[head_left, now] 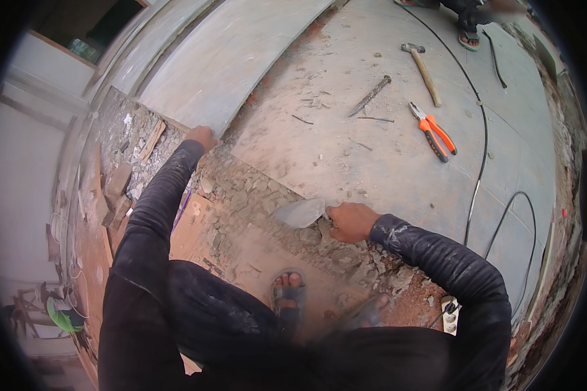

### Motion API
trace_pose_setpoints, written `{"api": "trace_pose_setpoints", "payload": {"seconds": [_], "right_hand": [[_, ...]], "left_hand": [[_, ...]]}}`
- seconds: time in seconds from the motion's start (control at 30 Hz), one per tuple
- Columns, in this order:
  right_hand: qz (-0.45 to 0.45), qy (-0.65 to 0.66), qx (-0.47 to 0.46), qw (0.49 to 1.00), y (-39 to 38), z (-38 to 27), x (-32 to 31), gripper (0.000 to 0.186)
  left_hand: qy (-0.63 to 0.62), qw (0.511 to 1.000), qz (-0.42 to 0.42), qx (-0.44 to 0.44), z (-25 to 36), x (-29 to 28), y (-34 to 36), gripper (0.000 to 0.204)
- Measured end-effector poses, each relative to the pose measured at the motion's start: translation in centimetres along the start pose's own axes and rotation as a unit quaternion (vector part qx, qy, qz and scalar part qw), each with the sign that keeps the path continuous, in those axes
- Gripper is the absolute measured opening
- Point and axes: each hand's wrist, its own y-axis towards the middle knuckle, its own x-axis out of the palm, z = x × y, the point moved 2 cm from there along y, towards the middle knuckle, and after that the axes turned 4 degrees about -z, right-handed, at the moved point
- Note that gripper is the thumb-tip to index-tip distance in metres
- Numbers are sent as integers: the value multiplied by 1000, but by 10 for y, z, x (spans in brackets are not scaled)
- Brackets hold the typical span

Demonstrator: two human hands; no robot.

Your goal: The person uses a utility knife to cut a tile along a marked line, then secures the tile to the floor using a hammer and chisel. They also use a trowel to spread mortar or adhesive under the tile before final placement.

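One broad, pale grey trowel [300,214], right grip [353,222] clenched on it; left grip [202,137], I cannot tell.

bright diffuse light, bent edges, dark rim

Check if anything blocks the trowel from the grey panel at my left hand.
Low, loose rubble lies between the trowel in your right hand and the grey panel at your left hand; nothing taller shows there.
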Motion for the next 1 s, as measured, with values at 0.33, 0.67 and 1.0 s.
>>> {"api": "trace_pose_setpoints", "payload": {"seconds": [0.33, 0.67, 1.0], "right_hand": [[7, 23, -11, 1000, -15, 7, 4, 35], [-3, 49, -6, 999, -43, 4, 16, 39], [-1, 97, 29, 995, -74, -2, 26, 38]], "left_hand": [[-72, 995, -17, -74, -4, 3, -44, 37], [-402, 888, 104, -197, -11, 121, -28, 45], [-467, 781, 149, -387, 13, 114, -1, 48]]}}
